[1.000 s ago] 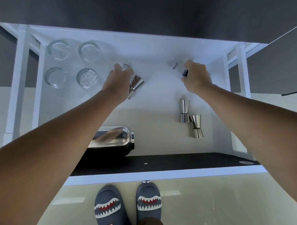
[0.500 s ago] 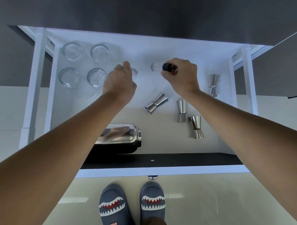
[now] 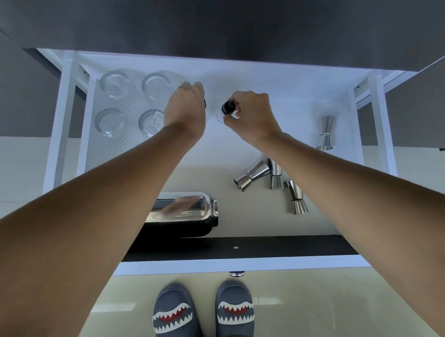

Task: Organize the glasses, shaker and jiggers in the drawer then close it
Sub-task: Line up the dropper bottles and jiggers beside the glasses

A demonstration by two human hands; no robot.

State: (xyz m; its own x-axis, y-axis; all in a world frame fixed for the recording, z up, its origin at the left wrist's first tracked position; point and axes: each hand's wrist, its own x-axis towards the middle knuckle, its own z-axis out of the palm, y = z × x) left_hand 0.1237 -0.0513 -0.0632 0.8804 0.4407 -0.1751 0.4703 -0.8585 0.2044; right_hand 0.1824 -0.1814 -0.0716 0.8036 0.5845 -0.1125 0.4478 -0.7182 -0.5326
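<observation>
Several clear glasses stand upside down at the back left of the open white drawer (image 3: 241,264); the nearest is a labelled glass (image 3: 150,121). A chrome shaker (image 3: 182,213) lies on its side at the front left. Several steel jiggers sit on the right: one lying jigger (image 3: 252,174), one front jigger (image 3: 298,198), one far-right jigger (image 3: 325,133). My left hand (image 3: 185,106) is closed just right of the glasses on a small item that is mostly hidden. My right hand (image 3: 249,113) grips a small clear bottle with a black cap (image 3: 227,108) beside it.
A dark cabinet front hangs over the drawer's back edge. White side rails (image 3: 66,119) flank the drawer. My feet in shark-pattern slippers (image 3: 205,317) stand on the glossy floor below the drawer front, under a small knob (image 3: 237,273).
Both hands have moved together toward the back middle of the drawer. My right hand carried the black-capped bottle leftward and turned its cap toward me. The lying jigger is uncovered.
</observation>
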